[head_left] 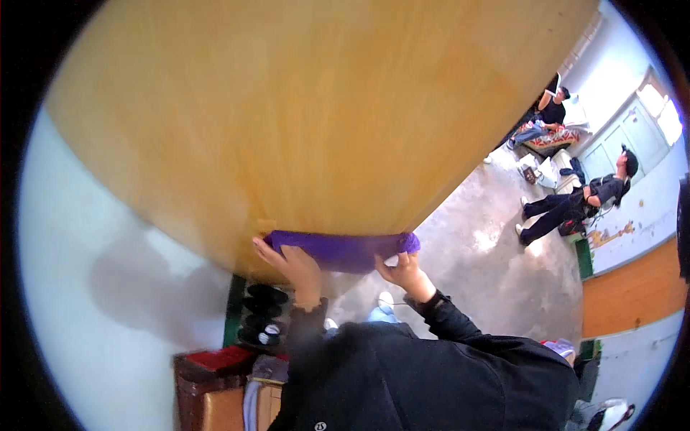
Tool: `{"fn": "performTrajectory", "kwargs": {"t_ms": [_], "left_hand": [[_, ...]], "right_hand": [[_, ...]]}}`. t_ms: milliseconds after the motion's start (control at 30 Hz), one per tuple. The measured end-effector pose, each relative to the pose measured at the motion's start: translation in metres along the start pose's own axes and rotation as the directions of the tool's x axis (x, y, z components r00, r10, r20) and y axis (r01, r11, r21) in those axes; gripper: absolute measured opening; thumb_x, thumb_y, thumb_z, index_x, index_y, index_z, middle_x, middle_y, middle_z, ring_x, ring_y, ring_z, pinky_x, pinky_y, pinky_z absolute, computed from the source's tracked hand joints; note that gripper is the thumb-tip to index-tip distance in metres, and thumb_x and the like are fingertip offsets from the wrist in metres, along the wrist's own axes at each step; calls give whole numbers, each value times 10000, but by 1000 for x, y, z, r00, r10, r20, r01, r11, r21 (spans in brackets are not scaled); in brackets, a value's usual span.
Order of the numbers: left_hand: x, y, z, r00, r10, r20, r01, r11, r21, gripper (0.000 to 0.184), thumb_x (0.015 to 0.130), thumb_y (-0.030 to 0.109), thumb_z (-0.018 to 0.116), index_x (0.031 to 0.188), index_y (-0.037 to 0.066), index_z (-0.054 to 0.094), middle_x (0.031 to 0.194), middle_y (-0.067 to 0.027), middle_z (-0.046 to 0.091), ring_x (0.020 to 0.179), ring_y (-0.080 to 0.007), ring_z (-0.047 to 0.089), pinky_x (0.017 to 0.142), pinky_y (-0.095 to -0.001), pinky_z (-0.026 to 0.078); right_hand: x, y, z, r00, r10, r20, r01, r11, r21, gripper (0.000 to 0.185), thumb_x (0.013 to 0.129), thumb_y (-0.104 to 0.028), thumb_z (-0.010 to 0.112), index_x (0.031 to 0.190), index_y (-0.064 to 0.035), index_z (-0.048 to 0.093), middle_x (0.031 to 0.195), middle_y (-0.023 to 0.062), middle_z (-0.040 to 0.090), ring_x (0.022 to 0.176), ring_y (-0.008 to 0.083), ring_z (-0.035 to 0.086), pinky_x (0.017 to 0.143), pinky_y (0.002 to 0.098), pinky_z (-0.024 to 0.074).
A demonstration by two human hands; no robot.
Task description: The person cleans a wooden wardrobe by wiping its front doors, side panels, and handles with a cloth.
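A purple cloth (338, 248), folded into a long strip, is stretched sideways between my hands in front of a large yellow-brown wooden panel (309, 129). At the cloth's left end is my left hand (298, 271), its fingers pointing up and slightly blurred, with the cloth edge between thumb and fingers. My right hand (405, 273) pinches the other end, where the cloth bunches up near the panel's lower right edge. The upper edge of the cloth lies close to or against the panel; I cannot tell which.
Black shoes (264, 302) stand by the wall at lower left, above a dark red box (208, 366). A person in dark clothes (575, 205) stands on the grey floor (467, 266) at right. Another person (552, 111) sits further back. A pale door (625, 140) is behind them.
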State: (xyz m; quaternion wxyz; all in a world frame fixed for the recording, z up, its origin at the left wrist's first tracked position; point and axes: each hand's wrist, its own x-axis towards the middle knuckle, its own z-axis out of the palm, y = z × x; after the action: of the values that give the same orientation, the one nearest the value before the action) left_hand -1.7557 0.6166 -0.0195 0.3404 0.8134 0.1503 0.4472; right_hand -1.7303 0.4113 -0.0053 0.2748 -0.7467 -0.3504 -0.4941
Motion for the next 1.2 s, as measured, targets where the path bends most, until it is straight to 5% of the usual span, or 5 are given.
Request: {"fn": "performTrajectory", "kwargs": {"t_ms": [800, 867, 900, 1000, 1200], "left_hand": [[-38, 159, 24, 981, 62, 186, -76, 995, 68, 643, 913, 130, 315, 1328, -169, -73, 1422, -329, -90, 1342, -434, -34, 1088, -443, -14], [-19, 220, 12, 894, 252, 370, -403, 93, 910, 768, 837, 147, 484, 1309, -205, -8, 1402, -369, 25, 1323, -461, 80, 1085, -497, 59], [-13, 222, 18, 895, 230, 381, -407, 76, 910, 768, 837, 147, 484, 1309, -205, -8, 1402, -369, 25, 1323, -461, 80, 1085, -497, 59], [-4, 238, 40, 983, 182, -26, -181, 982, 48, 740, 898, 189, 485, 1332, -155, -5, 1411, -335, 65, 1283, -429, 245, 996, -472, 322], [-2, 311, 84, 957, 154, -244, -174, 983, -59, 719, 896, 185, 495, 1379, -88, 36, 1407, -280, 126, 1271, -378, 258, 1049, -419, 226]], "right_hand": [[14, 84, -48, 927, 109, 358, -262, 872, 413, 602, 750, -264, 576, 1215, 77, 405, 816, 216, 545, 735, 373, 535, 673, 442, 416], [44, 105, -65, 905, -2, 426, -202, 878, 434, 562, 774, -270, 575, 1225, 37, 440, 796, 169, 561, 704, 316, 554, 643, 394, 428], [60, 115, -68, 889, -41, 456, -194, 868, 456, 549, 784, -255, 575, 1240, 17, 436, 786, 161, 562, 686, 312, 554, 623, 386, 433], [108, 143, -77, 909, -65, 411, -176, 835, 522, 604, 791, -195, 573, 1322, -7, 353, 823, 153, 562, 729, 310, 557, 666, 389, 449], [124, 168, -65, 886, 46, 461, -368, 675, 639, 674, 824, -186, 543, 1374, 14, 209, 995, 224, 536, 920, 367, 514, 824, 423, 404]]}}
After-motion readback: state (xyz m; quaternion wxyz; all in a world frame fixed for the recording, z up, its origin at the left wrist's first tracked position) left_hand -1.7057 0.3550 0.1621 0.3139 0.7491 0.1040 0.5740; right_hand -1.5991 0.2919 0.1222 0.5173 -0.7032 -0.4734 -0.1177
